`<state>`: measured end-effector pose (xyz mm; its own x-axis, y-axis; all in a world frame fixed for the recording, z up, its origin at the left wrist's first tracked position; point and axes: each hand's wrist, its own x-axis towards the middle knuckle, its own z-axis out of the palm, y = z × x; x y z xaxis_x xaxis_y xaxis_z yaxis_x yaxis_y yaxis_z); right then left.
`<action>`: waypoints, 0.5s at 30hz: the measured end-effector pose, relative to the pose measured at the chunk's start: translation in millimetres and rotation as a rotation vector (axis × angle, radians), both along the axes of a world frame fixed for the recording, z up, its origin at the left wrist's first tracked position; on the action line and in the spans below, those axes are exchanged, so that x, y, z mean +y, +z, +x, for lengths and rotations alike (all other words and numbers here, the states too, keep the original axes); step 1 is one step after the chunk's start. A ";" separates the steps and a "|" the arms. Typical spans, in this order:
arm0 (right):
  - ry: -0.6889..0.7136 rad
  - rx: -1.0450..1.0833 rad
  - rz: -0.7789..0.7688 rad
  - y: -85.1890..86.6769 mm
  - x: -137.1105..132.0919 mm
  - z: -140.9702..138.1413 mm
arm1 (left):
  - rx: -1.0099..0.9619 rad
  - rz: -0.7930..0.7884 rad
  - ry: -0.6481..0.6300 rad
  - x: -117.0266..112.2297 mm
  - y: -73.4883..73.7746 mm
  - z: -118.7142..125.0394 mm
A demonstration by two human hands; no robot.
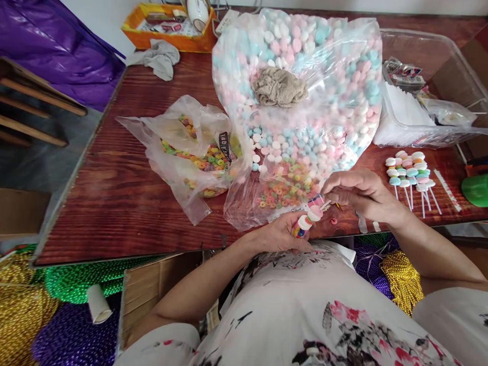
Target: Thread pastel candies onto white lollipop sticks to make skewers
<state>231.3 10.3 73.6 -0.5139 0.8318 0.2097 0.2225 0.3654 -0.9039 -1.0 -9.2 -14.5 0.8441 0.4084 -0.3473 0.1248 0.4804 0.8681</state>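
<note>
My left hand (pixel 284 234) is closed around a candy skewer (pixel 305 222), a short row of round white and pink candies with a multicoloured piece at its lower end. My right hand (pixel 354 190) has its fingers pinched together just beyond the skewer's upper end. Short white stick ends and a small pink-and-purple piece (pixel 315 200) show by those fingertips; what exactly they grip is hidden. Behind both hands lies a clear bag of small ring candies (pixel 287 185). Beside my right wrist, finished-looking candy skewers (pixel 409 170) lie in a bunch, their white sticks toward me.
A big clear bag of pastel candies (pixel 324 122) fills the table's back, a beige cloth (pixel 280 87) on top. Left of it is an open bag of ring candies (pixel 206 160). An orange box (pixel 129 30), a clear plastic bin (pixel 404 132) and a green container (pixel 475 190) stand around.
</note>
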 end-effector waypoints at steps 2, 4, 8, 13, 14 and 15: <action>0.008 0.040 -0.117 -0.3 7.4 -5.7 | -0.012 -0.005 0.010 2.9 2.5 0.5; 0.019 0.025 -0.173 0.4 12.5 -8.6 | -0.013 0.038 0.042 5.9 3.6 -1.8; -0.081 -0.012 -0.094 4.3 14.6 -5.8 | 0.045 0.224 0.154 7.6 4.5 -10.6; -0.113 -0.110 0.014 4.3 10.0 -7.3 | 0.146 0.506 0.205 2.6 10.3 -12.9; -0.093 -0.113 0.015 3.2 9.0 -9.7 | 0.155 0.544 0.202 2.0 11.3 -11.9; -0.078 -0.107 0.013 1.8 8.3 -12.6 | 0.158 0.565 0.198 1.9 11.9 -10.7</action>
